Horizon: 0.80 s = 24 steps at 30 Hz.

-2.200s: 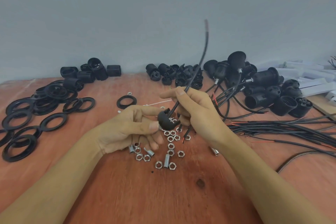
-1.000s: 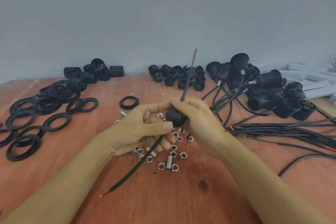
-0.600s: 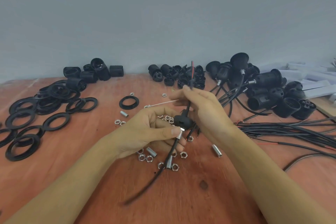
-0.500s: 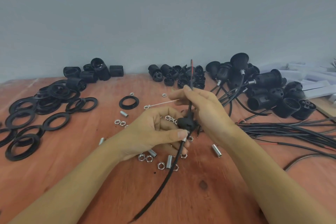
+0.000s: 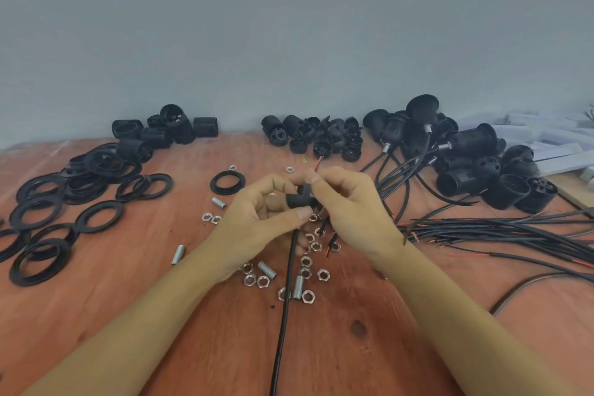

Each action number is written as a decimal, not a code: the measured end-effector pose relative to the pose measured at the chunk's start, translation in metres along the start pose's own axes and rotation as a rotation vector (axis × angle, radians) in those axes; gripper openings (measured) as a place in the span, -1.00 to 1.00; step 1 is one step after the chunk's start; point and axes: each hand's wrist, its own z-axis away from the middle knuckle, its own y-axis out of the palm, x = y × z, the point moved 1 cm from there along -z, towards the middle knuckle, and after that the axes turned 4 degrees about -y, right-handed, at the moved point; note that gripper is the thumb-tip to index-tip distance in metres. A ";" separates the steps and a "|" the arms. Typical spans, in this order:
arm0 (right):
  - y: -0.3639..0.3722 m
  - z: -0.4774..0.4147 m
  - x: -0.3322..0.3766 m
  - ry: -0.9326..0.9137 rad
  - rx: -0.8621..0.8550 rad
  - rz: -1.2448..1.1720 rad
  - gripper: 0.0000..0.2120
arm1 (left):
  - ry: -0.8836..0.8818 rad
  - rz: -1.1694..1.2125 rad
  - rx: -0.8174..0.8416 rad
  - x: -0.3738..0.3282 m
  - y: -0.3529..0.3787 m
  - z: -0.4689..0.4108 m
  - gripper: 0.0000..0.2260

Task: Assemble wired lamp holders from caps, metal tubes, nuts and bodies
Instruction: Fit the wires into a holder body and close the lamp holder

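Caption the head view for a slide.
Left hand grips a black cap while the right hand pinches the wire threaded through it, above nuts and metal tubes on a wooden table.

Lower end of wire [image 5: 284, 315] off-frame

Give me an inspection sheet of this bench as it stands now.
Surface: reddish wooden table, a dark knot near the front.
Job's things: black cap and wire in hand; loose nuts and metal tubes beneath the hands; bodies and spare caps at the back; finished holders at back right.
Clutter: black rings heaped at left; white packs at far right.
Grippers: left hand pinches the cap; right hand pinches the wire just above it.
Cables: black wires bundled at right, red cores showing.
Surroundings: plain grey wall.
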 end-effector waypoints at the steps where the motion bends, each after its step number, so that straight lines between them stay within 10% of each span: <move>1: 0.002 0.000 0.000 -0.002 0.009 -0.016 -0.79 | 0.018 0.009 -0.015 0.000 -0.002 -0.001 -0.82; 24: 0.009 0.009 0.000 -0.072 -0.144 0.018 -0.85 | 0.357 -0.558 -0.288 -0.005 0.008 0.004 -0.84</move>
